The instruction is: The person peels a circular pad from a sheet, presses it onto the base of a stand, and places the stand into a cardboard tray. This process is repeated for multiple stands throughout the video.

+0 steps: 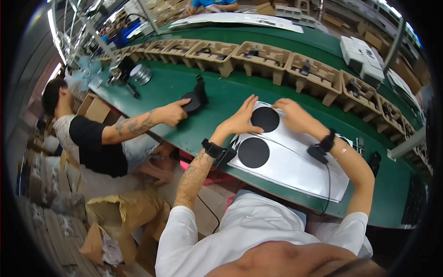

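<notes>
Two black round pads (254, 153) lie on a stack of white sheets (295, 164) in front of me. My left hand (239, 119) is open, thumb and fingers spread around the left side of the farther black pad (265, 119); the thumb touches its near edge. My right hand (295, 115) is at that pad's far right side, fingers bent and closed at the sheet's far edge. What they pinch, if anything, is hidden. Both my wrists wear black straps with small boxes, and a cable hangs from the right one.
A co-worker's hand (175, 113) at the left holds a black round-based part (194, 99). Brown molded trays (263, 58) with black parts line the green table (161, 87). A metal post (406, 147) and black keyboard (415, 201) stand at right. An open paper bag (108, 214) is lower left.
</notes>
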